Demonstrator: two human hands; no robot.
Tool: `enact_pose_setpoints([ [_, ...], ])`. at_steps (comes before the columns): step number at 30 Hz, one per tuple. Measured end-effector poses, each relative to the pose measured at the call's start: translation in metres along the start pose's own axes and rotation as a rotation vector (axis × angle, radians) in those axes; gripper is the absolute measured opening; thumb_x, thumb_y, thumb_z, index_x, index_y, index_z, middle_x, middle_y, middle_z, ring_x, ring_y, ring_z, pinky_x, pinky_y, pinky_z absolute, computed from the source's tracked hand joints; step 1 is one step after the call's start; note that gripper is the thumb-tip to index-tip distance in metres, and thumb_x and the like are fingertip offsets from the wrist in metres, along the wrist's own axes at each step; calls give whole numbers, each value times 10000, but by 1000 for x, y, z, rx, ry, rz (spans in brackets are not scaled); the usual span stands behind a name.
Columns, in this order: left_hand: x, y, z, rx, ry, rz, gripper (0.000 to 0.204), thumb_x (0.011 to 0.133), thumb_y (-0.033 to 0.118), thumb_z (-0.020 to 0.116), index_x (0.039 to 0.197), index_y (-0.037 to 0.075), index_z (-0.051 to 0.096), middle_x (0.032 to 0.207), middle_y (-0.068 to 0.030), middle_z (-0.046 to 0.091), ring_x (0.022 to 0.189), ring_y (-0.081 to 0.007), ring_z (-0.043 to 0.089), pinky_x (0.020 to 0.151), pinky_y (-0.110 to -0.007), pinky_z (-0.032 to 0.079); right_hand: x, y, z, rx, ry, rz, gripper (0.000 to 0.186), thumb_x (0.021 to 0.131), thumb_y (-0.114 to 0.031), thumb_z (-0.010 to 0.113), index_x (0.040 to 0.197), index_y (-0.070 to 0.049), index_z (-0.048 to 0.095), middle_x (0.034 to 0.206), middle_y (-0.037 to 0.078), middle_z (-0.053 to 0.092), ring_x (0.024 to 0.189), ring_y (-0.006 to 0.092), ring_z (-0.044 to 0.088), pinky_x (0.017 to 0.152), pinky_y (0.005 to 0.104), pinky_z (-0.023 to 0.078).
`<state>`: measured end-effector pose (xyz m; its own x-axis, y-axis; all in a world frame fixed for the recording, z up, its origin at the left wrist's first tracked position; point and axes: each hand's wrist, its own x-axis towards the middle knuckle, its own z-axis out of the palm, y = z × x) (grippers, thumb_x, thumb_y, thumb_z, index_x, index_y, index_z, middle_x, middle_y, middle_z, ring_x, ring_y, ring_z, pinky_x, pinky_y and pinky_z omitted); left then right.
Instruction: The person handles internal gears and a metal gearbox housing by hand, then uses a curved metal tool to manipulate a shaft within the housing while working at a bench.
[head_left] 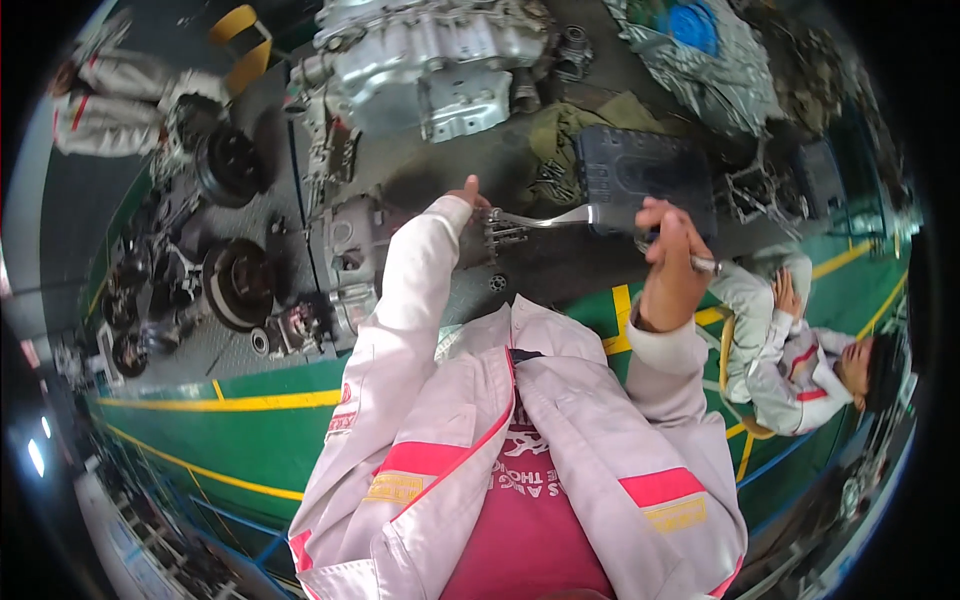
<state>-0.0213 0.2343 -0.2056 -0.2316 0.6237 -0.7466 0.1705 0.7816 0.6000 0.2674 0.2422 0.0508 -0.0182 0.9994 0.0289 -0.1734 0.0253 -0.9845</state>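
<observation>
My left hand point(472, 193) is over the workbench beside a metal housing point(350, 235), with its thumb raised. The sleeve hides most of its curled fingers, and what they grip cannot be made out. Just right of them is a shiny metal bar point(545, 218), broadening toward a black plastic case point(645, 165). Several slim metal pieces point(505, 232) lie under the bar. My right hand point(676, 245), at the case's near edge, is closed around a silver metal tool point(706, 265). Only parts of that tool show, so its kind is unclear.
A large silver engine or gearbox casing point(430, 70) stands at the back. Brake discs point(238, 283) and drums are at left. Olive cloth point(570, 130) lies behind the case. A seated person point(800, 360) is close on my right; another person's clothing point(115, 100) shows far left.
</observation>
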Motion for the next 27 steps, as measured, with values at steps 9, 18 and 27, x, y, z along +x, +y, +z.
enact_pose_setpoints([
  [9, -9, 11, 15, 81, 20, 28, 757, 882, 616, 141, 823, 103, 695, 693, -47, 617, 616, -176, 536, 653, -334, 436, 0, 5, -31, -171, -391, -403, 281, 796, -86, 520, 517, -50, 531, 712, 58, 623, 873, 190, 578, 996, 399, 303],
  [18, -10, 12, 9, 105, 56, -9, 733, 889, 601, 201, 788, 51, 676, 731, -93, 653, 648, -229, 591, 658, -380, 456, 1, 1, -41, -229, -607, -622, 218, 789, -139, 589, 593, -54, 551, 755, 53, 639, 895, 196, 579, 1017, 404, 284],
  [27, 14, -7, 4, 206, -23, -11, 667, 907, 581, 210, 848, 136, 703, 674, -63, 625, 578, -203, 531, 627, -369, 429, 12, -7, -47, -242, -412, -540, 199, 716, -57, 572, 518, -78, 558, 672, 2, 631, 920, 184, 575, 995, 405, 301],
])
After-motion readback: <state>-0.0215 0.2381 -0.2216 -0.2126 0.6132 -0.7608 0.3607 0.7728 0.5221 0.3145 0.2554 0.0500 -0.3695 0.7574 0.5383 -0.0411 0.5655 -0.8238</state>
